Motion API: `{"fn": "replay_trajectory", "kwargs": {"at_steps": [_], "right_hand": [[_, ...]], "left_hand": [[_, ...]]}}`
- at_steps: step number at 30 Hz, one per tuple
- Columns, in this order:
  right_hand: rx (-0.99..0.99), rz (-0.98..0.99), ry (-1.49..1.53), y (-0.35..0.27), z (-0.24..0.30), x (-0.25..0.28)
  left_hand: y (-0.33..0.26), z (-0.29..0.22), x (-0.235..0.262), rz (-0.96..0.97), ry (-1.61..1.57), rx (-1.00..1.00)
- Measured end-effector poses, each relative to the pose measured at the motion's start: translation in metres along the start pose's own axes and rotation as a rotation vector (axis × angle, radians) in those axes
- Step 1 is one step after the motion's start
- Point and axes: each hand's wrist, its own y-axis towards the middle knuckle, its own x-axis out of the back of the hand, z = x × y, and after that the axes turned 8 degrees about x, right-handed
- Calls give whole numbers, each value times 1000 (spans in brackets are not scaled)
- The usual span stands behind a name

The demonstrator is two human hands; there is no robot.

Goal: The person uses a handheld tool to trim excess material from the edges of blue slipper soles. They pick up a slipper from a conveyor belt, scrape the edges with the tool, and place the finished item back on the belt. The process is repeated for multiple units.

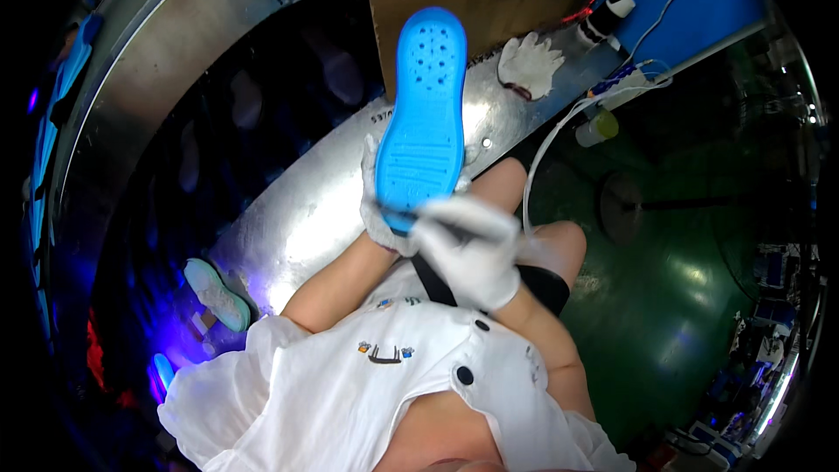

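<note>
I'm seeing the left hand clamping its fingers around the blue sole from beneath — probably leaving its face exposed — above the metal bench. The sole is hiding that palm; the right hand is showing blurred, so I can't tell its fingers' state.

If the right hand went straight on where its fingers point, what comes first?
Likely the blue sole, at its lower end, held by the left hand; blur leaves depth unclear.

Ridged plastic-looking sole, shiny metal bench
</note>
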Motion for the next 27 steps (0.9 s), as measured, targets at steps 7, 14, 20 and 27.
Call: {"fn": "replay_trajectory", "kwargs": {"at_steps": [7, 14, 20, 27], "right_hand": [[238, 110, -219, -6, 8, 1], [360, 524, -372, 6, 8, 24], [266, 437, -263, 9, 0, 27], [342, 438, -429, 11, 3, 39]], "left_hand": [[-3, -26, 3, 120, 225, 142], [8, -65, 4, 85, 446, 277], [39, -85, 40, 9, 915, 230], [25, -87, -23, -86, 1039, 326]]}}
